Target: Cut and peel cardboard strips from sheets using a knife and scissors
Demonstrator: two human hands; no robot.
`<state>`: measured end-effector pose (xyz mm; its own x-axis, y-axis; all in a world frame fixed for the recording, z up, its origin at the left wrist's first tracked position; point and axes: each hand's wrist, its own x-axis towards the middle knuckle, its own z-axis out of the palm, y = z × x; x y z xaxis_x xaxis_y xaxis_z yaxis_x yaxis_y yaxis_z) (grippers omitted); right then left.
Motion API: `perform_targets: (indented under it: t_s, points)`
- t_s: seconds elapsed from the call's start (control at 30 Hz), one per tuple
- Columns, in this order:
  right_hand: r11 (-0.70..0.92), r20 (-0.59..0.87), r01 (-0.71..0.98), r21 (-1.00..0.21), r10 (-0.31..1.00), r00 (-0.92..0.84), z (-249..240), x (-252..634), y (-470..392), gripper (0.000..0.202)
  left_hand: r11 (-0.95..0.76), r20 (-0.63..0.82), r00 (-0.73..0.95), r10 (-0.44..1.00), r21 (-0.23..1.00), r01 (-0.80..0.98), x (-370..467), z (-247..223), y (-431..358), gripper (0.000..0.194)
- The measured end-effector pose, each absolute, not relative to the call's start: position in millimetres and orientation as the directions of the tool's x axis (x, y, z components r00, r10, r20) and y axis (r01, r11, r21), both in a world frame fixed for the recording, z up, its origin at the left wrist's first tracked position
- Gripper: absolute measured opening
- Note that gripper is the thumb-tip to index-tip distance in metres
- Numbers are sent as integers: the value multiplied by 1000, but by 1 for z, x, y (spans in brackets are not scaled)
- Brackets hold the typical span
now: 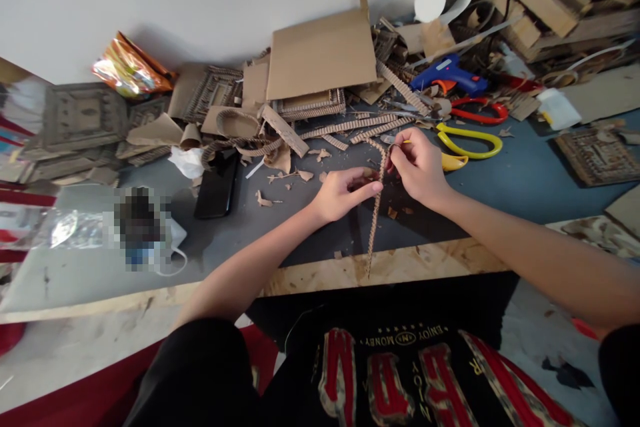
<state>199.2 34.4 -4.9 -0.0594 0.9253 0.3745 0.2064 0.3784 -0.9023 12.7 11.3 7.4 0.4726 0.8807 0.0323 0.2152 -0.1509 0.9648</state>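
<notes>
A thin corrugated cardboard strip [375,227] hangs down over the front edge of the grey table [310,233], its upper end bent over. My left hand [345,193] grips the strip's middle between thumb and fingers. At the strip's upper part is my right hand [415,163], its fingers pinched together; what lies between its fingertips is too small to make out. Yellow-handled scissors [473,147] lie just right of my right hand. Longer corrugated strips [350,125] rest behind both hands.
Behind stand a flat cardboard sheet [320,57] and cardboard scraps. A blue glue gun [450,75], red-handled scissors [483,110] and a white bottle [560,109] are at the right. A black phone [216,187] and an orange packet [131,67] are at the left.
</notes>
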Motion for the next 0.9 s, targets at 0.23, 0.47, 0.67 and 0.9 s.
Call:
perform_targets:
  t_s: [0.23, 0.47, 0.67, 0.9]
  points:
    - [422, 420, 218, -880, 906, -59, -8, 200, 34, 20, 109, -90, 396, 914, 994, -27, 21, 8, 12, 47]
    - [463, 376, 212, -861, 858, -349, -1, 202, 27, 30, -46, -54, -313, 948, 953, -301, 3, -5, 42, 36]
    - [647, 504, 190, -739, 717, -481, 4, 203, 19, 44, -97, -43, -388, 921, 938, -332, 0, -8, 49, 36]
    - [744, 610, 187, -642, 643, -463, 6, 202, 17, 34, -100, -52, -390, 919, 929, -357, -2, -17, 51, 37]
